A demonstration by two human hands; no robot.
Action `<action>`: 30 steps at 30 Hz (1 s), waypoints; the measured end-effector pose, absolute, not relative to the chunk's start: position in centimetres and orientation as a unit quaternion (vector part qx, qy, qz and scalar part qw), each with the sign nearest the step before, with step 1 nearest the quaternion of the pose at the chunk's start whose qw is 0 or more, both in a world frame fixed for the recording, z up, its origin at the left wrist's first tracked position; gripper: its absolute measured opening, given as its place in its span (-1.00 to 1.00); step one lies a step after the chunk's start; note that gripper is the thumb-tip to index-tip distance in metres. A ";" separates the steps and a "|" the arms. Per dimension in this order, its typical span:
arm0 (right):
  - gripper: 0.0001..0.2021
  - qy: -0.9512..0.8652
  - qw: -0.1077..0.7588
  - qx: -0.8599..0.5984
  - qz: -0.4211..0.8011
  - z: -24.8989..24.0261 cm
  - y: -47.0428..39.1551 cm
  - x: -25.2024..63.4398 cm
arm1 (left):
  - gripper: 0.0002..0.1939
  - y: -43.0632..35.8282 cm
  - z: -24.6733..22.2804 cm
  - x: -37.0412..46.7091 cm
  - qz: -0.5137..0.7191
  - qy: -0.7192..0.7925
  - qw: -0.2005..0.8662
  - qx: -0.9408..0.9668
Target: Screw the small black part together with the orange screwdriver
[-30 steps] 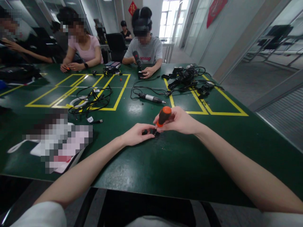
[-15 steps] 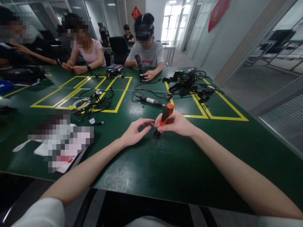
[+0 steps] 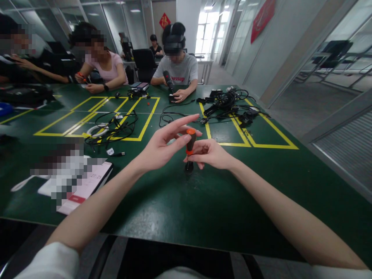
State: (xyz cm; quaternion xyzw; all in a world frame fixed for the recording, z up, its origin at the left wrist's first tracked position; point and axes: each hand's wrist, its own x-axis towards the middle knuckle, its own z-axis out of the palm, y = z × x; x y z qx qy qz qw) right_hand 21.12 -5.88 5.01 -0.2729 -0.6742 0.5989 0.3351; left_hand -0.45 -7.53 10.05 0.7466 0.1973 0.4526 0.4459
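A screwdriver (image 3: 190, 143) with a dark handle and orange ends stands nearly upright over the green table. My right hand (image 3: 211, 154) is closed around its lower part, thumb and fingers pinching just under the handle. At the tip sits a small black round part (image 3: 188, 167) on the tabletop; its details are too small to make out. My left hand (image 3: 162, 145) is raised at the handle's top, fingers stretched out and apart. Its thumb tip lies at the side of the handle; whether it touches I cannot tell.
Tangled black cables (image 3: 223, 102) lie at the back right, and looped cables (image 3: 116, 128) at the left inside yellow tape lines. A pink notebook (image 3: 95, 174) lies front left. Across the table a co-worker (image 3: 177, 69) holds a power screwdriver (image 3: 167, 81); other people sit at the left.
My left hand has risen and moved to the top of the screwdriver. The screwdriver, earlier tilted to the right, now stands nearly upright in my right hand. The view has shifted slightly.
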 end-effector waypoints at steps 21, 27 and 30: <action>-0.64 -0.717 0.320 -0.480 0.391 -1.1 -10.9 22.0 | -0.74 -7.8 11.9 0.7 0.329 0.255 0.739 0.530; -0.64 -0.733 0.315 -0.483 0.361 -1.0 -11.2 22.0 | -0.56 -10.4 10.0 0.4 0.426 0.266 0.713 0.489; -0.66 -0.739 0.315 -0.481 0.351 -0.9 -11.4 22.0 | -0.57 -11.1 9.5 0.7 0.440 0.284 0.658 0.541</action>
